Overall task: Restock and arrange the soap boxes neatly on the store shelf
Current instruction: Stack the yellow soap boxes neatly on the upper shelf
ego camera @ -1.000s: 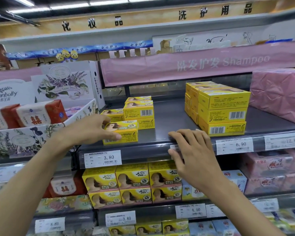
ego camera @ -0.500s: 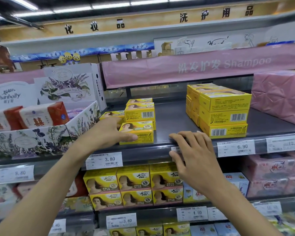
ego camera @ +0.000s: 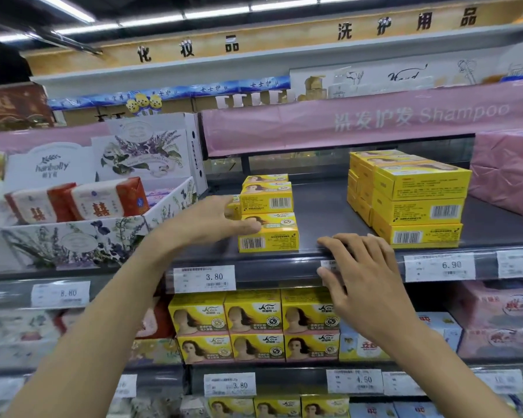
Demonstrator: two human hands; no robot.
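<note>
A yellow soap box (ego camera: 272,239) lies near the front edge of the dark shelf (ego camera: 320,212), barcode side facing me. My left hand (ego camera: 206,224) holds its left end, thumb across the top front and fingers behind. Directly behind the box stands a short stack of matching yellow boxes (ego camera: 267,200). My right hand (ego camera: 363,279) rests on the shelf's front lip, fingers on top and thumb on the price rail, holding nothing. A taller block of larger yellow boxes (ego camera: 417,203) stands at the shelf's right.
A pink wrapped bundle (ego camera: 507,170) fills the far right of the shelf. A floral display carton (ego camera: 73,239) with red and white soap bars stands to the left. Bare shelf lies between the two yellow stacks. More yellow boxes (ego camera: 254,324) line the shelf below.
My left hand has slid the front yellow box to the right, from the shelf's left end to in front of the short stack. My right hand has stayed on the shelf lip.
</note>
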